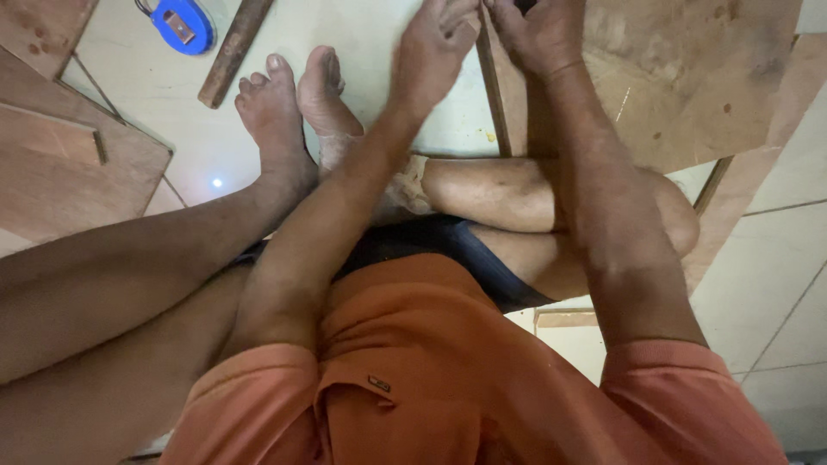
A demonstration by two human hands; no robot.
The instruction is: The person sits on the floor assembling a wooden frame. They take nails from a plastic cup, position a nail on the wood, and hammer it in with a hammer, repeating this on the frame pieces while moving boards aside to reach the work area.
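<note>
Both hands [487, 39] together, plywood board [680, 77] — underneath

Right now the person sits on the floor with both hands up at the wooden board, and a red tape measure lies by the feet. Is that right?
Not quite. The tape measure is blue, not red; the head view shows it. The rest holds: the left hand and right hand are both up at the wooden board.
</note>
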